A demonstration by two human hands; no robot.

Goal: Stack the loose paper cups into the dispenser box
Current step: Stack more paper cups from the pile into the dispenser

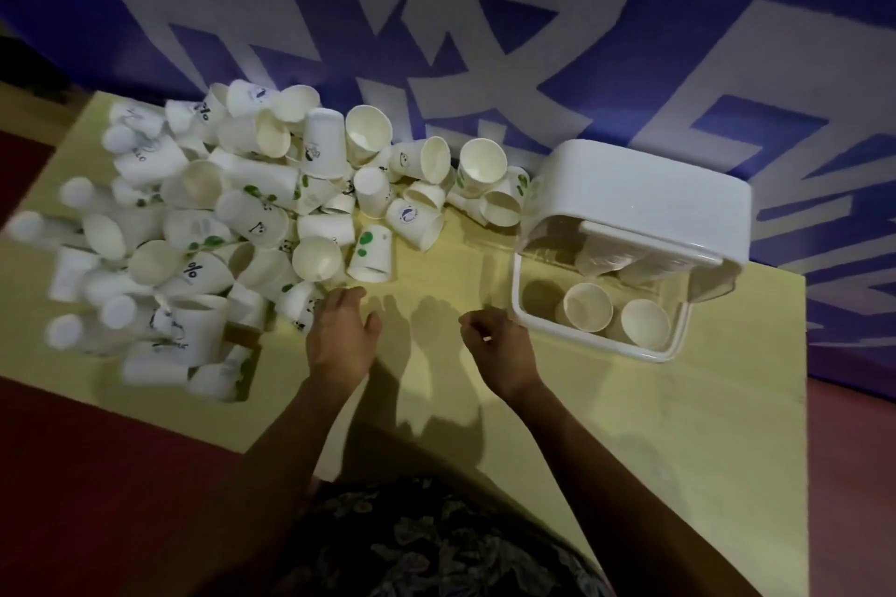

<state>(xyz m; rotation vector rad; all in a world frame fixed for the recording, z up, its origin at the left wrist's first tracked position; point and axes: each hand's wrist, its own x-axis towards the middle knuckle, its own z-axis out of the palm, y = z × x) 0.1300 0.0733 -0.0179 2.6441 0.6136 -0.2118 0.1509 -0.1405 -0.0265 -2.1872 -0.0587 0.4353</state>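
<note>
A big heap of loose white paper cups (232, 228) covers the left and back of the yellow table (630, 427); some lie on their sides, some stand upside down. The white dispenser box (679, 335) stands at the right with its lid (645, 194) raised. Inside it are two stacks of cups, one at the left (587, 306) and one at the right (645, 322). My left hand (342, 335) hovers with relaxed fingers at the heap's near edge, holding nothing. My right hand (499, 344) has loosely curled fingers, empty, just left of the box.
A blue wall with large white characters (436, 15) rises directly behind the table. Red floor (97, 475) lies to the left and right of the table. Bare tabletop lies between my hands and in front of the box.
</note>
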